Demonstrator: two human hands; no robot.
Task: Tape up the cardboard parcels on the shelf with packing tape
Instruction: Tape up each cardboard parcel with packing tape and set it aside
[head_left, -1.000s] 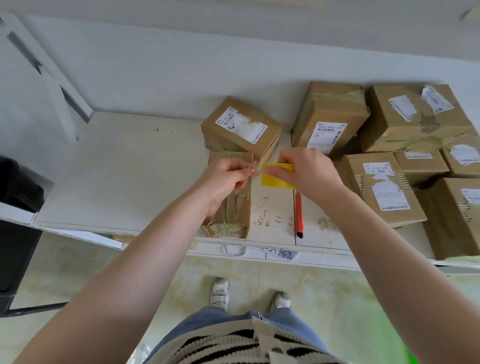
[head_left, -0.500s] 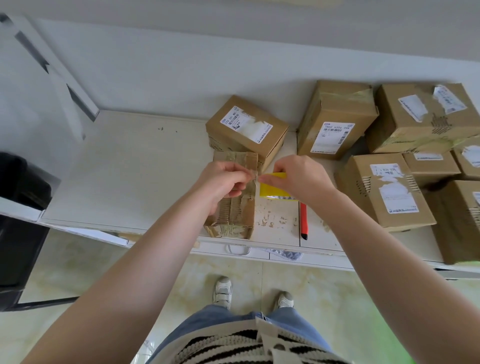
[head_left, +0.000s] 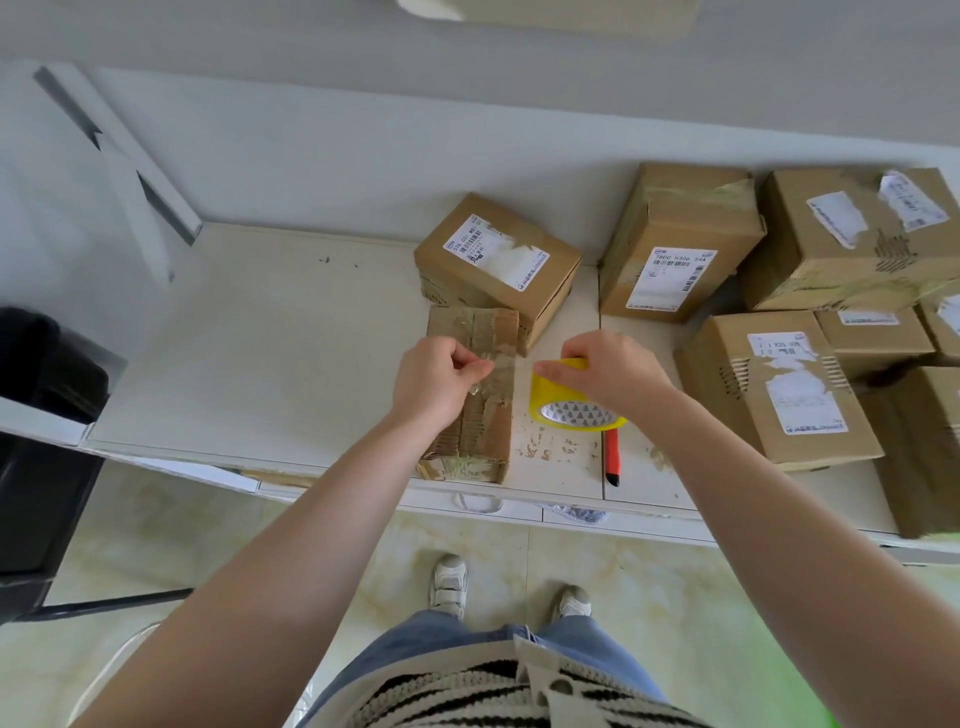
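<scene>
A worn cardboard parcel (head_left: 480, 426) lies lengthwise at the front edge of the white shelf (head_left: 270, 353). My right hand (head_left: 608, 371) grips a yellow roll of packing tape (head_left: 569, 402) just right of the parcel. My left hand (head_left: 434, 382) pinches the free end of the clear tape (head_left: 496, 371) above the parcel's top. A short strip of tape stretches between the two hands.
A labelled box (head_left: 496, 265) stands behind the parcel. Several more labelled boxes (head_left: 779, 384) crowd the right of the shelf. A red and black cutter (head_left: 612, 457) lies by the roll. A black bin (head_left: 41, 441) stands at left. My feet are below the shelf.
My hands have drawn apart, pulling a short length of tape off the roll. The roll has tipped so its core shows.
</scene>
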